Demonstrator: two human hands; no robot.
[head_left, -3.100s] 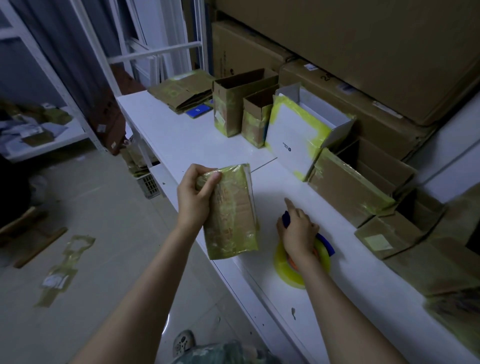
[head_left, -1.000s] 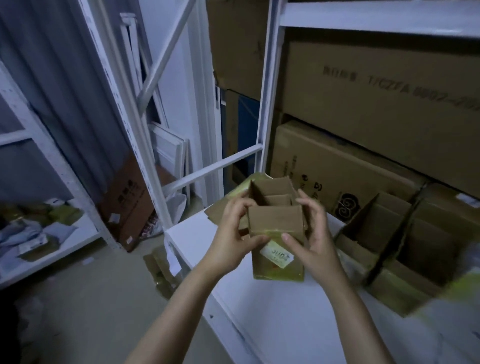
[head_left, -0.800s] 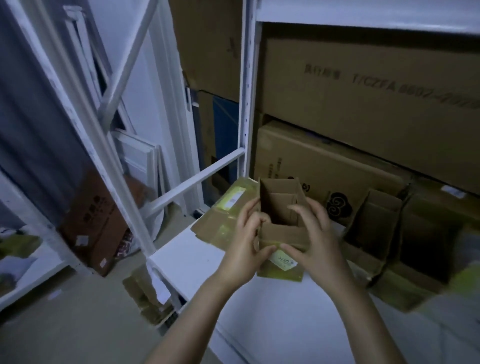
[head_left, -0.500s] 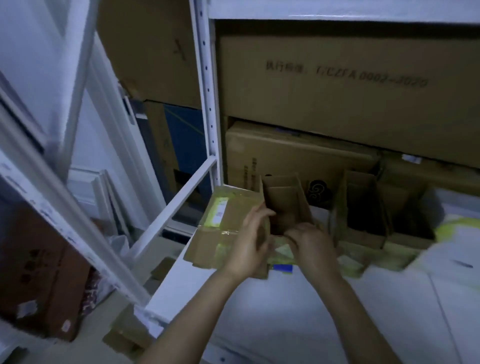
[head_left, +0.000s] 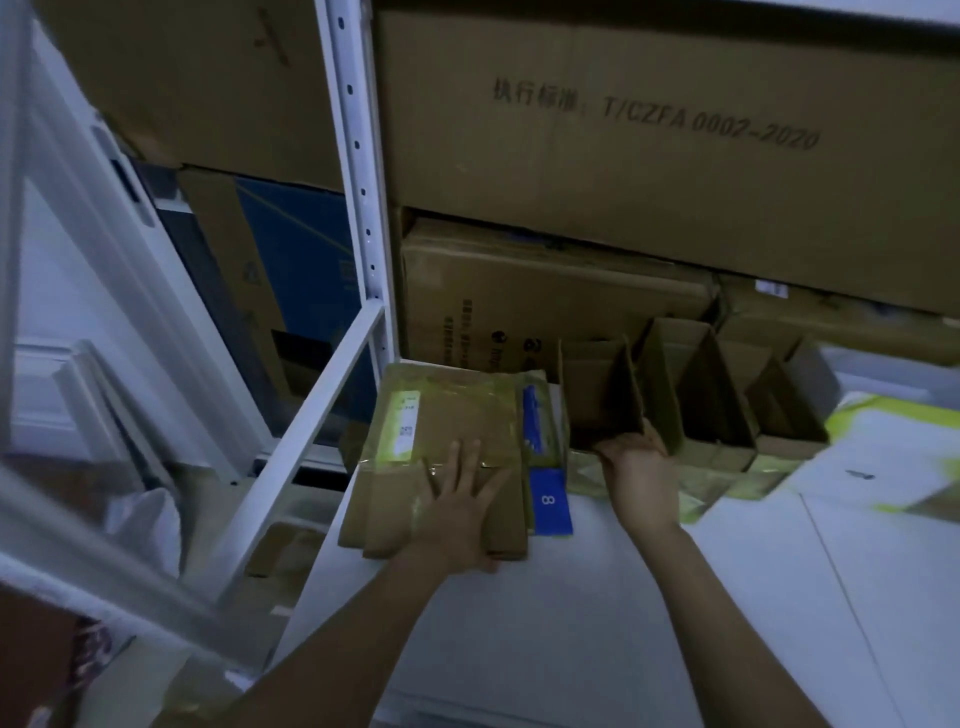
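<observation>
My right grip (head_left: 636, 460) clasps the near end of the small open box (head_left: 597, 395), standing on the white surface (head_left: 571, 623) leftmost in a row of open boxes (head_left: 711, 400). Its mouth faces up, long axis running away from me. My left grip (head_left: 462, 504) lies released, flat on flattened cartons (head_left: 447, 415) just beside it.

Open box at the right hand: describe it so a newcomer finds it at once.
On the white shelf top, a row of open cardboard boxes stands before the stacked cartons. The open box is the row's leftmost, its near wall held by the right hand. Only it borders the flattened cartons and blue card.
</observation>
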